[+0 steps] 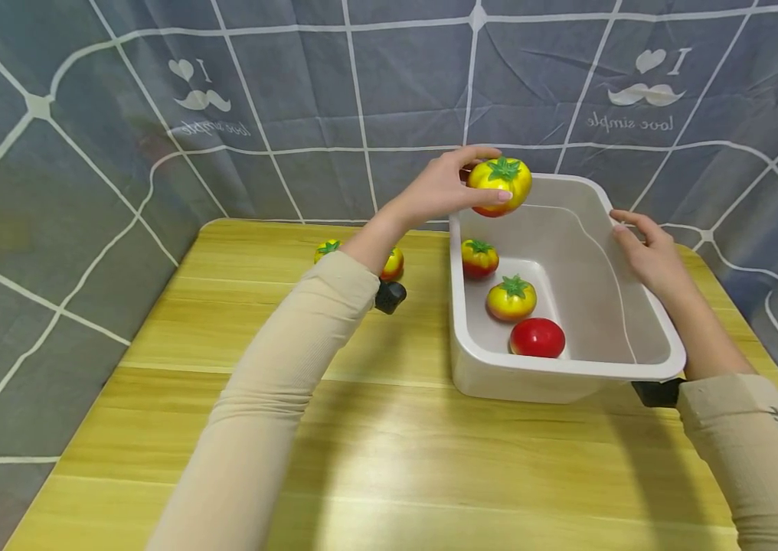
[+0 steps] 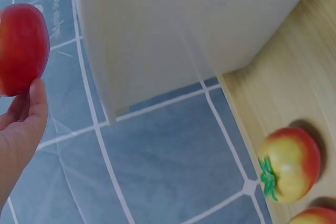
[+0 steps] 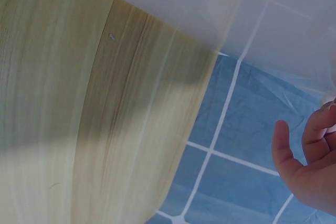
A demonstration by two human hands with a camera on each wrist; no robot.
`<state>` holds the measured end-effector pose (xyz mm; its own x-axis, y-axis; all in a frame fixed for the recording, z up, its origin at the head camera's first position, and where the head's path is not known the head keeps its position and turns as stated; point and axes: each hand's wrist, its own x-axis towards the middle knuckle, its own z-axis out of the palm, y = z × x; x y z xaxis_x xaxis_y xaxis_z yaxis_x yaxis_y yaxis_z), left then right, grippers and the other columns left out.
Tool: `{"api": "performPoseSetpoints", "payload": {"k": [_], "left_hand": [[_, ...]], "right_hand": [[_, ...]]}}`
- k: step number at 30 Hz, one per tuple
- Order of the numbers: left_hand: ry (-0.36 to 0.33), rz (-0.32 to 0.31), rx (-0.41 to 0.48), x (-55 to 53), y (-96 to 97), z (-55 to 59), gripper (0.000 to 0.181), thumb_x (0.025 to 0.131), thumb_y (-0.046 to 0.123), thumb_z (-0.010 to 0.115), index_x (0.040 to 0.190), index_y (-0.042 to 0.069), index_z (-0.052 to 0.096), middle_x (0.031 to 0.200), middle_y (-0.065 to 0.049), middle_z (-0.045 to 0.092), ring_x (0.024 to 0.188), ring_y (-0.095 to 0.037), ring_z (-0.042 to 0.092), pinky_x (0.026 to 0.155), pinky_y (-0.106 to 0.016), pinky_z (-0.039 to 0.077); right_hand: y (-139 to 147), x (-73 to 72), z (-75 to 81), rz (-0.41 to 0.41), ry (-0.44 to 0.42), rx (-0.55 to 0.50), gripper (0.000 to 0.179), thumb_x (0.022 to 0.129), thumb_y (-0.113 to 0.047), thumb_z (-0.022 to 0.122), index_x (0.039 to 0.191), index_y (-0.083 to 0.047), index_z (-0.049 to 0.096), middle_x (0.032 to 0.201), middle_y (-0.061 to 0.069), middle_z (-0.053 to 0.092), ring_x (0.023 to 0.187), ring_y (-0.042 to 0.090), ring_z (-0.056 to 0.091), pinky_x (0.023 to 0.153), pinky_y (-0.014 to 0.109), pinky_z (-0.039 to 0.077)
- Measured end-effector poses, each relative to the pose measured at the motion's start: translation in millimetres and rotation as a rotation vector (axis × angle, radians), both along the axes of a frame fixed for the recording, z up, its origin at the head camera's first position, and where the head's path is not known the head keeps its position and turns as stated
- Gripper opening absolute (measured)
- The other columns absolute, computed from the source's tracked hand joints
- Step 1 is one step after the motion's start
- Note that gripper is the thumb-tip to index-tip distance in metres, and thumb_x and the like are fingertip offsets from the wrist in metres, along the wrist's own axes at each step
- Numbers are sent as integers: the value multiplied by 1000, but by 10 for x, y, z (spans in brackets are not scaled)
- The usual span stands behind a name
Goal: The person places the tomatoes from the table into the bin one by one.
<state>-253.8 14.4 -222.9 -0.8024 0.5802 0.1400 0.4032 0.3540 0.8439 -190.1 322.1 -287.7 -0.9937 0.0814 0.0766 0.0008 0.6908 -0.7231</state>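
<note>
My left hand (image 1: 440, 187) grips a yellow and red toy tomato (image 1: 497, 177) with a green leafy top, raised above the left rim of a light grey bin (image 1: 499, 381). In the left wrist view its red underside shows as a smooth red side of the tomato (image 2: 23, 48). My right hand (image 1: 658, 260) rests its fingertips at the bin's right rim, fingers loosely bent. Inside the bin, along its left part, lie two yellow-red tomatoes (image 1: 479, 259) and a red one (image 1: 537, 338) with no leaf showing.
On the wooden table (image 1: 375, 474), left of the bin, lie more toy tomatoes (image 1: 392, 264), partly hidden behind my left forearm. A grey tile-patterned curtain (image 1: 313, 99) hangs behind the table and along both sides.
</note>
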Motion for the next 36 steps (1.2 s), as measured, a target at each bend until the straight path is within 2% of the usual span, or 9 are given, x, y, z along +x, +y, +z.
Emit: {"api": "performPoseSetpoints", "payload": {"k": [4, 12, 18, 36], "left_hand": [[16, -28, 7, 16, 62, 26, 65, 82, 28, 70, 138, 11, 42, 121, -4, 52, 104, -15, 49, 82, -17, 44], [23, -19, -12, 33, 178, 55, 63, 82, 29, 70, 137, 13, 44, 119, -1, 53, 104, -13, 49, 81, -16, 44], [43, -37, -23, 55, 276, 80, 63, 82, 29, 70, 137, 12, 44, 118, -2, 53, 102, -12, 49, 80, -14, 43], [14, -56, -37, 90, 518, 129, 65, 82, 32, 69, 139, 15, 42, 120, 0, 52, 103, -8, 49, 79, -11, 41]], "right_hand": [[3, 10, 1, 1, 7, -5, 52, 99, -37, 35, 142, -9, 36, 140, 26, 36, 89, 2, 44, 69, 15, 36], [12, 24, -5, -9, 22, -15, 53, 98, -39, 36, 141, -8, 37, 141, 24, 36, 94, 4, 45, 73, 16, 35], [19, 21, -8, -5, 20, -21, 53, 98, -39, 36, 142, -9, 37, 139, 25, 37, 90, 0, 44, 71, 15, 35], [11, 18, -5, -5, -4, -11, 56, 98, -43, 35, 142, -9, 36, 142, 24, 34, 90, 1, 44, 75, 19, 35]]}}
